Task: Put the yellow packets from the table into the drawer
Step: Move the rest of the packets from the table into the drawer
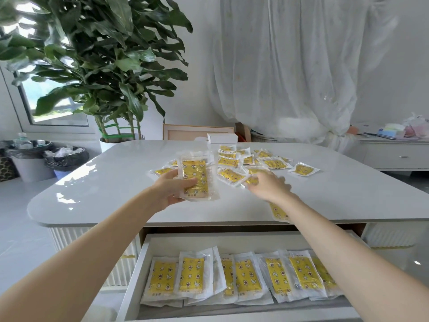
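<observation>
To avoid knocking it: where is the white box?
In the head view, the white box sits at the far edge of the table, near the middle, behind the scattered yellow packets.

Packets lie on the table, others in the drawer below.

Glossy smooth white worktop before me, yellow packets in shiny clear plastic, matt white drawer, sheer cloth curtain.

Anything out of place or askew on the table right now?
One yellow packet lies apart from the scattered pile, at the table's front edge under the right forearm, seemingly overhanging it above the open drawer. Nothing looks spilled or damaged.
</observation>
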The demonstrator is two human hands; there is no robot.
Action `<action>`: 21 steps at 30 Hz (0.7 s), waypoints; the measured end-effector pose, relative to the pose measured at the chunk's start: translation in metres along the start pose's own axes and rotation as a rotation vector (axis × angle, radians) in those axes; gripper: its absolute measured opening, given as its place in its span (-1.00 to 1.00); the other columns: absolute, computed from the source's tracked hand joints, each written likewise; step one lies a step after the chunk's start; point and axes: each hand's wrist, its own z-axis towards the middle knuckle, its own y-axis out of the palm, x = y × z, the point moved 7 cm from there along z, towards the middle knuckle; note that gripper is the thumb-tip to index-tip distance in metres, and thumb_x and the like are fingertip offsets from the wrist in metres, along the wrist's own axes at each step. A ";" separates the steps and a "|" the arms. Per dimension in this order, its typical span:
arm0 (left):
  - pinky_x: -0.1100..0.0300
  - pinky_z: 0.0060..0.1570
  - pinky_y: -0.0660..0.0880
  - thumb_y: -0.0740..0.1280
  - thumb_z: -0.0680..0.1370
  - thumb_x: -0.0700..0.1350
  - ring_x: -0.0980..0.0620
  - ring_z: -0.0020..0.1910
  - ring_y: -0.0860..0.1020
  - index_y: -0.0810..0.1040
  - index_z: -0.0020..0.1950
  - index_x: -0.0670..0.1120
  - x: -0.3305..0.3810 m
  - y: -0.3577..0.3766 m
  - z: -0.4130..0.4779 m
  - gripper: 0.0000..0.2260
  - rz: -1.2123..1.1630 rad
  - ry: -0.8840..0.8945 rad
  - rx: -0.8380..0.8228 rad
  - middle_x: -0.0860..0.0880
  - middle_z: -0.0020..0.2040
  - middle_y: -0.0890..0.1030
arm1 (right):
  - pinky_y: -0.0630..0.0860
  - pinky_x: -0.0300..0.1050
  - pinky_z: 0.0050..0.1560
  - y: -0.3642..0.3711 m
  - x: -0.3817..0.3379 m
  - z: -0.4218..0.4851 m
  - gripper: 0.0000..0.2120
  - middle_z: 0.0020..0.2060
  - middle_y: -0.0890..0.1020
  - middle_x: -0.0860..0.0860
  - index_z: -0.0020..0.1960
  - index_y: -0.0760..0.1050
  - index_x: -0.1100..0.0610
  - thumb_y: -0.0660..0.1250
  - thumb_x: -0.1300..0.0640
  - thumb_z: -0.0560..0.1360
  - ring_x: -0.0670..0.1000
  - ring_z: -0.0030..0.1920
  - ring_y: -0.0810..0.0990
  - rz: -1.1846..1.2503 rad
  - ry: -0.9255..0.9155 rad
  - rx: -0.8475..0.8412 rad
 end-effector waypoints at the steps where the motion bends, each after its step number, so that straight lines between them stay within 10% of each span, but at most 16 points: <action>1: 0.23 -0.25 0.62 0.43 0.47 -0.22 -0.03 -0.10 0.63 0.49 0.27 -0.13 -0.001 -0.002 0.001 -0.62 -0.006 -0.010 0.014 -0.13 0.16 0.63 | 0.34 0.13 0.29 0.007 0.018 0.002 -0.54 0.39 0.36 0.06 0.39 0.35 0.02 0.19 -0.12 0.54 0.24 0.36 0.31 -0.194 0.092 -0.081; 5: 0.28 -0.38 0.60 0.42 0.48 -0.23 0.00 -0.15 0.62 0.50 0.26 -0.14 -0.005 -0.004 0.004 -0.64 -0.030 -0.036 0.068 -0.13 0.12 0.64 | 0.35 -0.05 0.31 0.030 0.048 -0.010 -0.39 0.40 0.39 0.06 0.52 0.16 0.09 0.04 -0.22 0.58 0.10 0.38 0.40 -0.393 0.208 -0.433; 12: 0.30 -0.48 0.56 0.42 0.48 -0.23 0.03 -0.22 0.61 0.51 0.23 -0.13 -0.008 0.000 0.004 -0.67 -0.047 -0.056 0.138 -0.08 -0.04 0.64 | 0.14 0.07 0.46 0.043 0.019 -0.005 -0.46 0.52 0.21 -0.05 0.47 0.23 -0.20 0.18 -0.27 0.53 0.13 0.47 0.20 -0.157 -0.175 -0.445; 18: 0.30 -0.49 0.57 0.42 0.48 -0.24 0.02 -0.20 0.61 0.49 0.25 -0.14 -0.011 -0.006 0.001 -0.65 -0.017 -0.079 0.140 -0.09 -0.02 0.63 | 0.47 -0.17 -0.28 0.032 0.028 0.006 -0.19 0.38 0.35 0.05 0.42 0.24 0.02 0.59 0.18 0.30 0.05 0.13 0.46 0.352 0.048 -0.305; 21: 0.31 -0.49 0.56 0.41 0.48 -0.24 0.02 -0.21 0.60 0.48 0.28 -0.15 -0.009 -0.016 0.003 -0.63 -0.015 -0.073 0.161 -0.10 0.02 0.62 | 0.56 -0.10 -0.27 0.037 0.024 0.011 -0.02 0.32 0.39 0.09 0.48 0.12 0.09 0.61 0.29 0.23 0.05 0.04 0.54 0.511 0.134 -0.345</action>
